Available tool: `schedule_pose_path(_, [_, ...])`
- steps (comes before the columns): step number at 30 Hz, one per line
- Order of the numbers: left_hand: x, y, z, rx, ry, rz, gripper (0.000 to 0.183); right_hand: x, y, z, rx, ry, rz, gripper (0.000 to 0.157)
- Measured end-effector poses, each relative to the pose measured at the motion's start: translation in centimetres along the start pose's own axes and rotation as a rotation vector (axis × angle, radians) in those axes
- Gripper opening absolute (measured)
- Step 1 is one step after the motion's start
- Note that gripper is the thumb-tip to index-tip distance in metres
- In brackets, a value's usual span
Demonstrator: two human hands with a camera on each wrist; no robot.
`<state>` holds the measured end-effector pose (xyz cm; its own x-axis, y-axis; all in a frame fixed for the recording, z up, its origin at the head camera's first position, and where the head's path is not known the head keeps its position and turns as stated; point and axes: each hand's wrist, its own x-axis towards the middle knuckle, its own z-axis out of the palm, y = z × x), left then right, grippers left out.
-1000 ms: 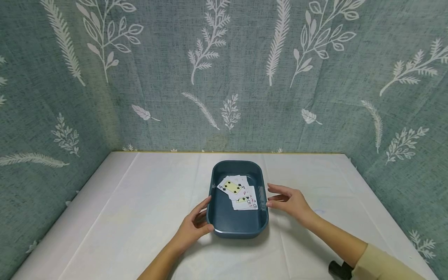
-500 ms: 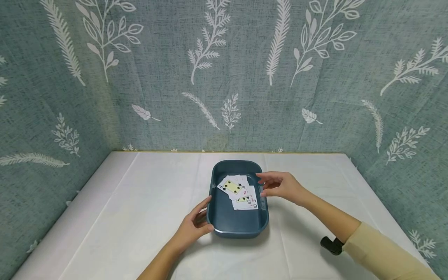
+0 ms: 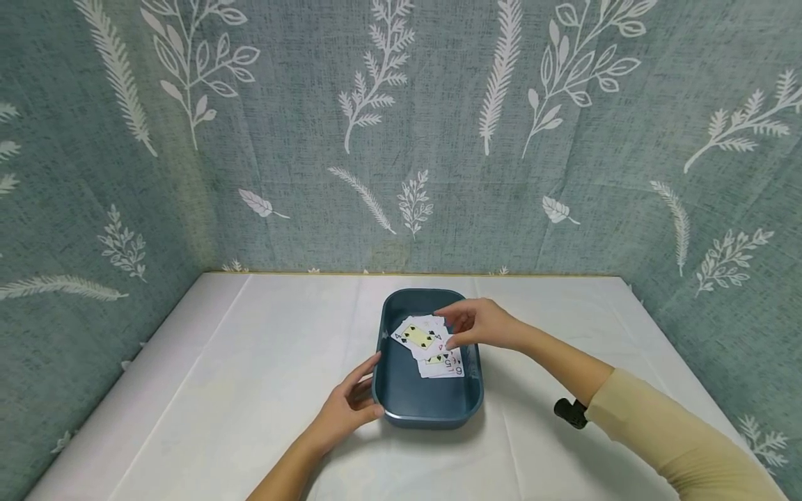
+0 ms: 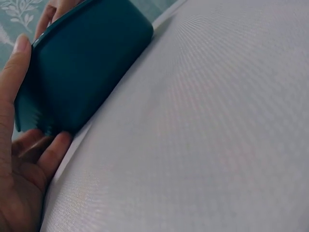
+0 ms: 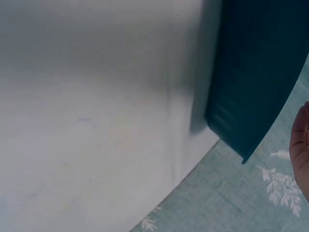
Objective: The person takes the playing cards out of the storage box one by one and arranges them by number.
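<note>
A dark teal rectangular tray [image 3: 407, 400] stands on the white-covered table. Overlapping playing cards [image 3: 416, 336] lie inside, a four of spades face up on top. My left hand [image 3: 343, 410] rests against the tray's near left side, its thumb at the near corner. In the left wrist view, fingertips [image 4: 62, 140] touch the outer wall low down, the thumb at the rim. My right hand [image 3: 484, 323] reaches over the right rim, fingers bent above the cards' right edge, a gap between thumb and forefinger. The right wrist view catches only part of that hand [image 5: 300, 150].
White cloth [image 3: 250, 390] covers the table. Teal fabric walls [image 3: 301, 139] with white leaf prints rise at the back and both sides. A black device [image 3: 570, 412] hangs at the right wrist by the beige sleeve [image 3: 651, 424].
My right hand has moved left and away from me, from beside the tray's right wall to over the cards. The left hand, tray and cards stay in place.
</note>
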<state>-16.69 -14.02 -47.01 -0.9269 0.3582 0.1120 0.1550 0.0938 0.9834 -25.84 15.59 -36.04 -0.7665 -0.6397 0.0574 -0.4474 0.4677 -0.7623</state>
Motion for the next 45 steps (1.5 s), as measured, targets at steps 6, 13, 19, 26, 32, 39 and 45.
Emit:
schedule_pose_path(6, [-0.3,-0.1,0.0,-0.021,-0.005,0.025,0.076,1.7,-0.2,0.7,-0.027,-0.052,0.015,0.058])
schedule_pose_path(13, [-0.1,-0.1,0.0,-0.016,-0.014,0.046,0.076,3.6,-0.3,1.2,-0.113,-0.085,0.021,0.055])
schedule_pose_path(19, [0.2,-0.1,0.1,0.003,-0.015,0.053,0.076,5.0,0.2,1.8,-0.194,-0.113,0.045,0.056])
schedule_pose_path(26, [-0.1,0.1,0.0,0.007,-0.014,0.037,0.075,6.3,0.6,3.0,-0.239,-0.136,0.104,0.054])
schedule_pose_path(32, [0.0,0.2,-0.1,0.004,-0.024,0.046,0.076,7.0,0.8,3.6,-0.279,-0.112,0.174,0.055])
schedule_pose_path(39, [0.1,0.3,0.0,-0.001,-0.022,0.063,0.077,7.6,1.2,4.5,-0.371,-0.104,0.254,0.063])
schedule_pose_path(45, [0.0,0.2,-0.1,0.008,-0.029,0.061,0.077,7.9,1.4,5.0,-0.406,-0.089,0.301,0.073])
